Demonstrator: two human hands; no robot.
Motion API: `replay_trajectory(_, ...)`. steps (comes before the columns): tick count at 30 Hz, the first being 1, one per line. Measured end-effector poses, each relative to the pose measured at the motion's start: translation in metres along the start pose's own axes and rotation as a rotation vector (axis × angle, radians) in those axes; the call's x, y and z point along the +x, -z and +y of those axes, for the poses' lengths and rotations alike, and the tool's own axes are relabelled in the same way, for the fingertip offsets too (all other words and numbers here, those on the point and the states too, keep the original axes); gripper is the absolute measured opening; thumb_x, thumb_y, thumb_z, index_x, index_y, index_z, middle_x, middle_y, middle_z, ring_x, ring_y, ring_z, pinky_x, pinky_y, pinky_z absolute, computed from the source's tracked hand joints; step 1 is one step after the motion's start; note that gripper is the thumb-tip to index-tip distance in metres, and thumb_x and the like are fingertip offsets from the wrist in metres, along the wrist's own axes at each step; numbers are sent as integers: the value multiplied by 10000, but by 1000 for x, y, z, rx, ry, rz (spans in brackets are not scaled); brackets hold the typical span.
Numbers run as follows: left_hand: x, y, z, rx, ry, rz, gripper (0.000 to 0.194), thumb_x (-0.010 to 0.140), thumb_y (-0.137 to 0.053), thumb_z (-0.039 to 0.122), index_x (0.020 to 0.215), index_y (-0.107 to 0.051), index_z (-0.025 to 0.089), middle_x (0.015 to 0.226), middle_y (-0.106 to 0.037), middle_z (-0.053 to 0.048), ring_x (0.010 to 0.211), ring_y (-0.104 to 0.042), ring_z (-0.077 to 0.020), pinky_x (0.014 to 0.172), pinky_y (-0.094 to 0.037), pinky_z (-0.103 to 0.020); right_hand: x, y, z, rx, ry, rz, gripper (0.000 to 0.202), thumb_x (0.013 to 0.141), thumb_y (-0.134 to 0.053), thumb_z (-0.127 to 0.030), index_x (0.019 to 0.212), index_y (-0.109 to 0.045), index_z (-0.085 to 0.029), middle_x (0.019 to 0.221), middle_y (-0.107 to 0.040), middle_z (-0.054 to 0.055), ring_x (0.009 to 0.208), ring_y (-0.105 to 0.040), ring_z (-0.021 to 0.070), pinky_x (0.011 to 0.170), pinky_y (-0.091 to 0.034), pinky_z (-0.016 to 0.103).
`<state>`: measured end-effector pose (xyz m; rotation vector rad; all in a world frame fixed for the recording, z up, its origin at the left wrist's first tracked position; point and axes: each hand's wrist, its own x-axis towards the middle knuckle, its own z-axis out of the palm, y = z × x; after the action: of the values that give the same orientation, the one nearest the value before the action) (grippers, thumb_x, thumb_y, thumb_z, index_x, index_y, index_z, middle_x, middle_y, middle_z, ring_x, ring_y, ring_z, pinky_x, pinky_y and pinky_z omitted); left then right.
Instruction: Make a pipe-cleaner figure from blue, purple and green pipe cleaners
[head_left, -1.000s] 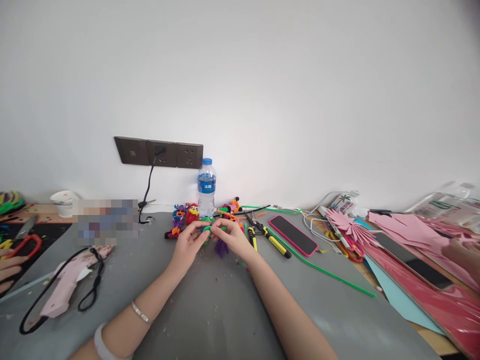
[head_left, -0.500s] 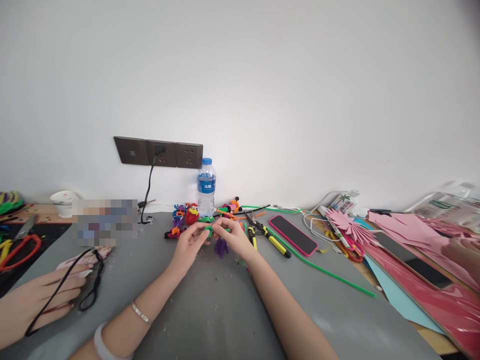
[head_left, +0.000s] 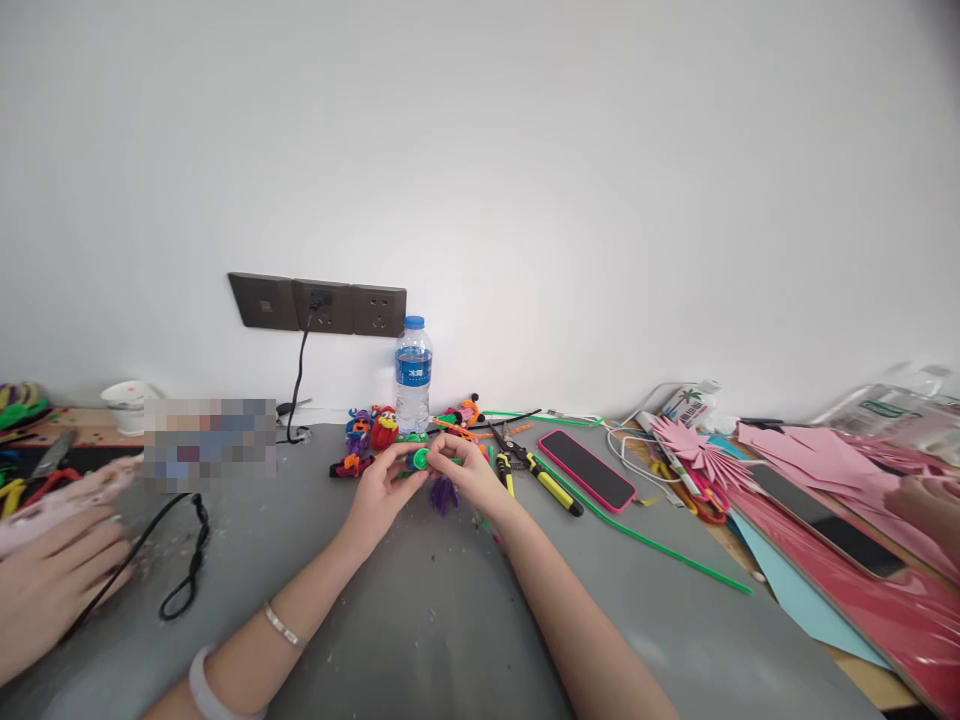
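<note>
Between the fingertips of both my hands is a small coiled green pipe cleaner (head_left: 421,459), its round spiral facing me. My left hand (head_left: 386,488) pinches it from the left side. From the right, the fingers of my right hand (head_left: 466,474) close on its edge. Just behind my hands lie small pipe-cleaner figures, among them a red and yellow one (head_left: 384,428) and a purple and orange one (head_left: 358,432). A purple tuft (head_left: 444,494) shows beneath my right hand. My fingers hide part of the coil.
A water bottle (head_left: 413,378) stands against the wall behind my hands. To the right lie yellow-black pliers (head_left: 551,487), a pink-cased phone (head_left: 586,470) and a long green pipe cleaner (head_left: 660,545). Another person's hand (head_left: 64,580) is at left with a black cord (head_left: 196,570); another hand (head_left: 926,505) is at far right.
The green coil has turned so its spiral faces me more, and my fingers have shifted slightly around it. At left, the other person's hand has moved further left.
</note>
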<state>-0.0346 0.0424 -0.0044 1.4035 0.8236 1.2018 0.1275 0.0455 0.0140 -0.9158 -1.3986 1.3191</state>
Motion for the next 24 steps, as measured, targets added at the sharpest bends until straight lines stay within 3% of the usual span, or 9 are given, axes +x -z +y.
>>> replay_trajectory(13, 0, 4, -6, 79, -42, 30, 282, 773, -684, 354, 998, -638, 189, 1035, -692, -79, 979, -671, -234, 798, -589, -347, 0, 2, 1, 74, -40, -25, 362, 767, -707, -503, 734, -531, -188, 681, -594, -13, 619, -561, 125, 658, -462, 270)
replay_trajectory(20, 0, 4, -2, 97, -9, 35, 297, 765, -688, 333, 1025, -675, 191, 1018, -720, -77, 753, -680, -187, 540, -554, -250, 0, 2, 2, 80, -49, -53, 385, 760, -716, -504, 719, -507, -183, 671, -570, -24, 609, -549, 110, 649, -453, 255)
replay_trajectory(24, 0, 4, 0, 95, 5, 21, 323, 756, -690, 340, 1046, -692, 199, 1066, -717, -78, 770, -689, -204, 542, -578, -278, 0, 2, 1, 50, -35, -55, 388, 764, -709, -507, 710, -499, -186, 682, -566, -21, 620, -551, 116, 653, -453, 261)
